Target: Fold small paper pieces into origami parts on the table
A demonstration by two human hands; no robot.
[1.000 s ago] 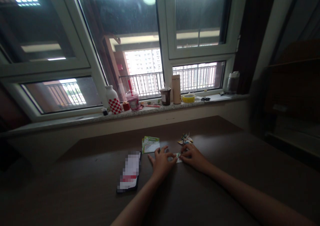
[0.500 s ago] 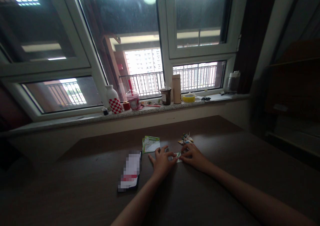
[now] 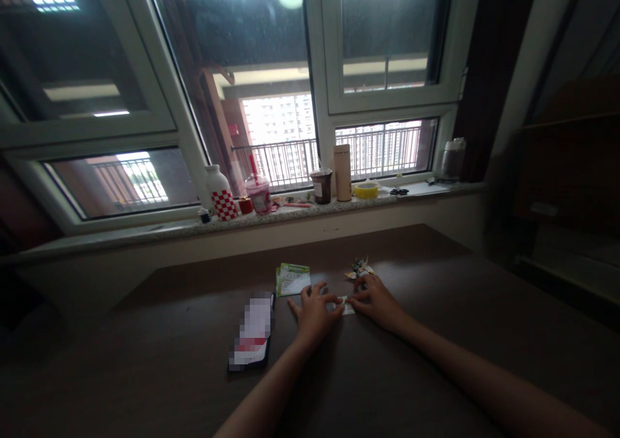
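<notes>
A small whitish-green piece of paper [image 3: 347, 309] lies on the brown table between my two hands. My left hand [image 3: 314, 313] has its thumb and index finger closed at the paper's left side, the other fingers raised and spread. From the right, my right hand [image 3: 378, 303] pinches at the paper's upper right edge with thumb and fingertips. The fingertips partly cover the paper, so its folds are hard to make out. Just beyond my right hand sits a small heap of pointed, colourful folded paper pieces [image 3: 360, 267]. A stack of green and white paper sheets [image 3: 294, 280] rests beyond my left hand.
A phone [image 3: 252, 331] with a blurred screen lies left of my left forearm. Along the windowsill [image 3: 285, 215] stand a checkered bottle [image 3: 221, 196], a pink drink cup [image 3: 259, 194], a dark cup [image 3: 321, 187], a beige flask [image 3: 342, 173], yellow tape [image 3: 366, 190] and scissors [image 3: 399, 192].
My right hand has shifted slightly left and its fingertips have moved a little over the paper. My left hand stays almost still.
</notes>
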